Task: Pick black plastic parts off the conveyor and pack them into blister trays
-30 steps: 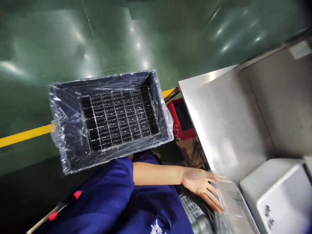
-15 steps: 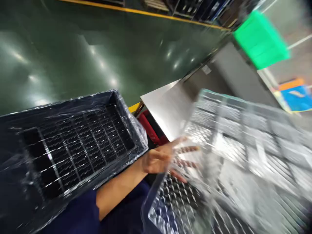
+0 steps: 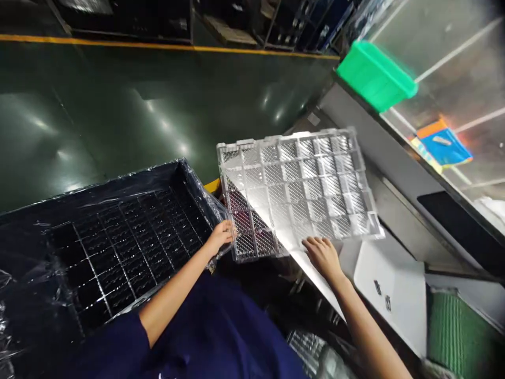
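1. Item under observation: clear plastic tray (image 3: 295,195), moulded as a grid of cells with diamond-ribbed floors, with a raised rim around its outline.
2. Position: held in the air just beside the near corner of the black crate (image 3: 118,190), tilted slightly with respect to the crate's opening. It does not appear to rest on anything.
3. Hands: apart, one at each of two neighbouring sides of the tray. The left hand (image 3: 221,237) is closed on the tray's edge nearest the crate. The right hand (image 3: 322,257) is curled on the tray's near edge. Exact finger placement under the rim cannot be told from this view.
4. Handling (judgement): light and stiff, though thin walls may flex or crack if it is squeezed across a cell. The smooth plastic may be slippery. The rim looks like the safest hold, with the hands kept wide apart.
5. Inside the crate: clear plastic film (image 3: 207,202) lines the walls and folds over the rim; a black wire-divided grid (image 3: 130,258) lies on the bottom.
6. Beyond the crate: steel tabletop (image 3: 317,279), then white tub (image 3: 389,295). Farther off sits a green crate (image 3: 374,76).
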`<state>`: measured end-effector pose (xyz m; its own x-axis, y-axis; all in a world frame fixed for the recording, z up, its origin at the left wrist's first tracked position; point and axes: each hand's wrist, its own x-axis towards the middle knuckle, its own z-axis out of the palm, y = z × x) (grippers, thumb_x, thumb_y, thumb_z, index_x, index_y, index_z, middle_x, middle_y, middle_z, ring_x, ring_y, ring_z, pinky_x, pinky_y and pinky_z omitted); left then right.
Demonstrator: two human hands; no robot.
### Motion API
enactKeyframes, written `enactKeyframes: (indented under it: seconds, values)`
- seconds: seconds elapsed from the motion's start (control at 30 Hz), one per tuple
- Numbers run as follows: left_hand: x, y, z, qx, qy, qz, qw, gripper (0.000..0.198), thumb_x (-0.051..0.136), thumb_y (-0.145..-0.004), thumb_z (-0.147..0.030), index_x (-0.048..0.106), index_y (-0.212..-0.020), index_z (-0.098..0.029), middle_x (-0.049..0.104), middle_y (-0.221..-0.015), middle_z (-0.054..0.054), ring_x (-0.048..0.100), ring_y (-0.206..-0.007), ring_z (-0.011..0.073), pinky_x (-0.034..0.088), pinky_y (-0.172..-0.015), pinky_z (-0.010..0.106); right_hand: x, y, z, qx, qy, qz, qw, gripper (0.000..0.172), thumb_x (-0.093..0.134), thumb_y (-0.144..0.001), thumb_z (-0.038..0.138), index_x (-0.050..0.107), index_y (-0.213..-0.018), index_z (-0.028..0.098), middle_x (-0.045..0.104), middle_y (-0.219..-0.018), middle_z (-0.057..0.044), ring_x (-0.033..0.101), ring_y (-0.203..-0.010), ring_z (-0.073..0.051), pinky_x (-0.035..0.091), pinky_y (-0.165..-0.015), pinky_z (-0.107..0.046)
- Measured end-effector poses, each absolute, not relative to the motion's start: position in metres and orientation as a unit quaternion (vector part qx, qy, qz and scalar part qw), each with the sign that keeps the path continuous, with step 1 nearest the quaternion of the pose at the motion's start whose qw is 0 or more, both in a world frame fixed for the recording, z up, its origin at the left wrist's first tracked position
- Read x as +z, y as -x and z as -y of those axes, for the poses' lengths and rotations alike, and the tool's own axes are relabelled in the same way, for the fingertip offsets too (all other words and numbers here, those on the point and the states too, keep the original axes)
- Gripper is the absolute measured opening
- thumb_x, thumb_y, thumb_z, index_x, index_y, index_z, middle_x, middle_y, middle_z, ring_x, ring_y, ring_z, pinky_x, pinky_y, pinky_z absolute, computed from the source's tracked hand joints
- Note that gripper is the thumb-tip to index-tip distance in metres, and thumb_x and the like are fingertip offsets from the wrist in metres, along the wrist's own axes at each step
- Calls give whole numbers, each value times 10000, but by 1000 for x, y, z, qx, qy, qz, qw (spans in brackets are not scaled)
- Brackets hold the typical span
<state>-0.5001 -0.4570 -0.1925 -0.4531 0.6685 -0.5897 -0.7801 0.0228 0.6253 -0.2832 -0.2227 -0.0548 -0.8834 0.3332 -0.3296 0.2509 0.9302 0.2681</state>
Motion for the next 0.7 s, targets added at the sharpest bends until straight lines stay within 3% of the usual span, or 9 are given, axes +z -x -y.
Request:
enactKeyframes:
  seconds: [0.23, 0.43, 0.6, 0.7]
  values:
    - [-218, 517, 465, 659, 85, -541, 516, 280, 609, -912, -291, 588, -1158, -159, 633, -1120, 74, 647, -903, 198, 570, -760, 384, -101, 297, 222, 6, -286, -946, 155, 123, 562, -949, 219, 634, -1005, 137, 631, -1063, -62, 574, -1052, -225, 431, -950, -438]
    - [-218, 486, 436, 649, 92, -555, 512, 294, 603, -915, -302, 580, -1171, -160, 629, -1129, 78, 645, -906, 201, 570, -758, 385, -109, 299, 234, -107, -412, -904, 23, 229, 594, -942, 255, 604, -1140, 141, 602, -1209, -91, 581, -1117, -239, 478, -957, -461]
    - [-216, 429, 393, 658, 65, -547, 514, 325, 602, -915, -311, 567, -1204, -168, 609, -1188, 89, 633, -971, 222, 559, -808, 420, -60, 291, 300, -248, -397, -878, -101, 186, 595, -912, 230, 634, -1084, 173, 691, -1093, -80, 657, -993, -208, 540, -848, -323]
    - [-215, 399, 366, 643, 34, -535, 547, 325, 599, -916, -318, 568, -1204, -171, 608, -1194, 90, 632, -977, 224, 558, -813, 423, -2, 266, 344, -320, -359, -855, -194, 277, 567, -937, 308, 598, -1205, 251, 639, -1243, -53, 608, -1124, -203, 514, -920, -306]
